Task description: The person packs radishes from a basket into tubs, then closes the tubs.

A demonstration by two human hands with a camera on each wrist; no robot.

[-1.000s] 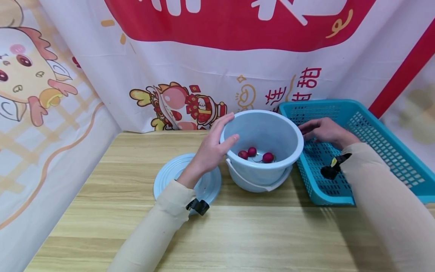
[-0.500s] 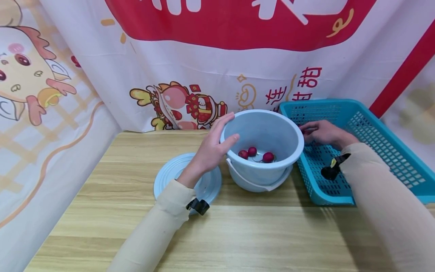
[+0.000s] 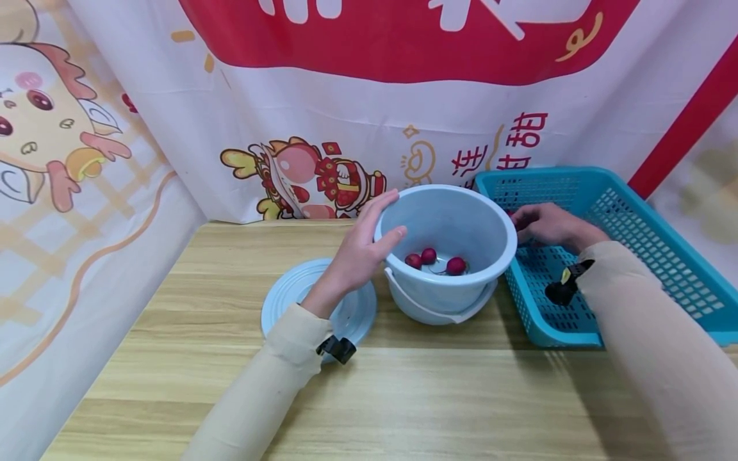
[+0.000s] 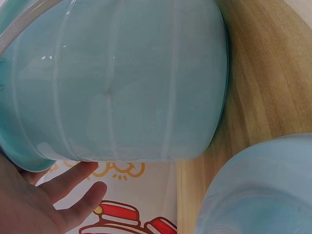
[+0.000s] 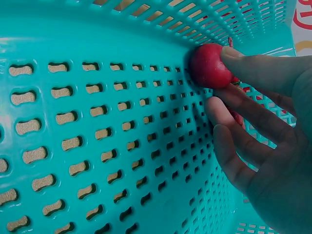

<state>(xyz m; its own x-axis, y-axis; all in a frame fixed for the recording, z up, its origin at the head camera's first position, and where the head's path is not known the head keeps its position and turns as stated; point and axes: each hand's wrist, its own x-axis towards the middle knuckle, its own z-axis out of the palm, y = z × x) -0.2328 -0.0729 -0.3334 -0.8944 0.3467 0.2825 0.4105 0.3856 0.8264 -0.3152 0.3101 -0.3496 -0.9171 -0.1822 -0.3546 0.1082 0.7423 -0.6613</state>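
Note:
A light blue bucket stands upright with several red radishes on its bottom. My left hand grips the bucket's left rim, thumb over the inner side. In the left wrist view, loosely extended fingers lie alongside the outer wall. My right hand reaches into the turquoise basket near its left wall. The right wrist view shows the thumb and fingers pinching a radish close to the mesh. Another red thing behind those fingers is mostly hidden.
The round blue lid lies on the wooden table, left of the bucket and under the left forearm. Bucket and basket stand close together. A printed cloth hangs behind the table. The bucket's handle hangs down in front.
My right hand has shifted slightly at the basket's left wall, and red now shows at its fingertips. The left hand and bucket stay put.

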